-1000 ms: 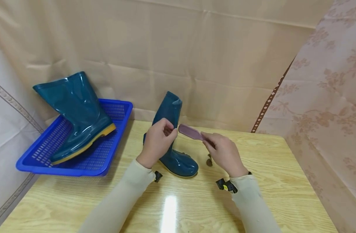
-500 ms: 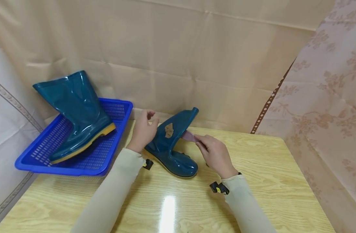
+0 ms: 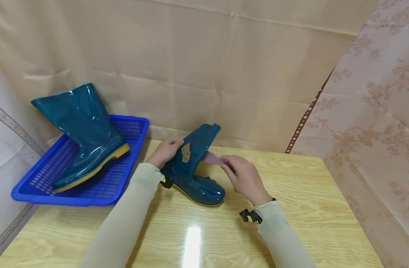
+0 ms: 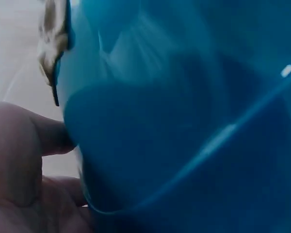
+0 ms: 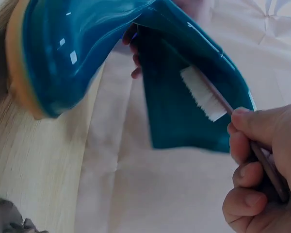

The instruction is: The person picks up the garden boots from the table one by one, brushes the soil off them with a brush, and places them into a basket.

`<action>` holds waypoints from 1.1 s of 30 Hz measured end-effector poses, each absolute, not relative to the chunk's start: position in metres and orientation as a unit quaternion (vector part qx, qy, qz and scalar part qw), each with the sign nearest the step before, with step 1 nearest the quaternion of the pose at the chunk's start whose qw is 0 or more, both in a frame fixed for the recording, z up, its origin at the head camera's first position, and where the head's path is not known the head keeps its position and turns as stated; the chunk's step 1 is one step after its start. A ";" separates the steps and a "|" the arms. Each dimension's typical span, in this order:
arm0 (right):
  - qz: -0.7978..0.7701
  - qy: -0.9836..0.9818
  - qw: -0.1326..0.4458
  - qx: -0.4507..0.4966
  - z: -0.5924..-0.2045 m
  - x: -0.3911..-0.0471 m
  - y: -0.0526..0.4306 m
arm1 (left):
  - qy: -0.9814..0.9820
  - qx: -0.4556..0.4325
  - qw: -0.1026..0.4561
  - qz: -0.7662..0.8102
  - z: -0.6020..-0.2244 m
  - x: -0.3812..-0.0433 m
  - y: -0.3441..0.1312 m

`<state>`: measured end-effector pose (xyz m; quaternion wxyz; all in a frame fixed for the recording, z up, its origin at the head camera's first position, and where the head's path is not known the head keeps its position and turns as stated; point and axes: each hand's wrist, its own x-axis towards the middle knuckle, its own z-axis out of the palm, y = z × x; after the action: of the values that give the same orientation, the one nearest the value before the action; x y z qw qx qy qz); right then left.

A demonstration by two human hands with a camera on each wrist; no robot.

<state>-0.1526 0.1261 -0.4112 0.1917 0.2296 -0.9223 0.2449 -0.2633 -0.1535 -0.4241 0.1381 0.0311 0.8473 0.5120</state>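
Observation:
A dark teal rubber boot (image 3: 207,191) with a yellowish sole stands on the table, its shaft bent over toward the right. My left hand (image 3: 165,152) grips the shaft from the left; in the left wrist view its thumb (image 4: 56,137) meets the boot's edge. A ragged tan patch (image 3: 185,153) shows on the shaft. With my right hand (image 3: 244,178) I hold a purple brush (image 3: 212,158) by its handle. White bristles (image 5: 203,94) lie against the shaft's side in the right wrist view; the head view hides them.
A blue perforated basket (image 3: 90,201) at the left holds a second teal boot (image 3: 90,137), tilted with its shaft above the rim. Beige cloth (image 3: 191,74) hangs behind the table (image 3: 291,204). A small dark object (image 5: 7,216) lies on the table.
The boot's shaft has turned and tipped rightward, bringing the tan patch into view. My left hand let go and gripped the shaft again lower at the left. The brush moved left to the shaft.

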 end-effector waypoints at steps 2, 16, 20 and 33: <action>0.247 -0.919 0.190 0.241 -0.410 -0.152 0.125 | 0.838 0.025 0.152 0.523 -0.422 -0.262 -0.159; 0.273 -0.915 0.214 0.207 -0.404 -0.149 0.132 | 0.519 0.152 0.069 0.838 -0.402 -0.235 -0.170; 0.294 -0.910 0.239 0.167 -0.401 -0.149 0.133 | 0.447 0.148 -0.002 0.882 -0.392 -0.230 -0.160; 0.409 -0.825 0.385 0.055 -0.403 -0.155 0.150 | 0.517 0.104 -0.205 0.824 -0.413 -0.232 -0.105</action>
<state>-0.1553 0.1496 -0.4025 0.3847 0.0547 -0.8254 0.4094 -0.2320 -0.1052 -0.4128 -0.2045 0.1045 0.5174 0.8244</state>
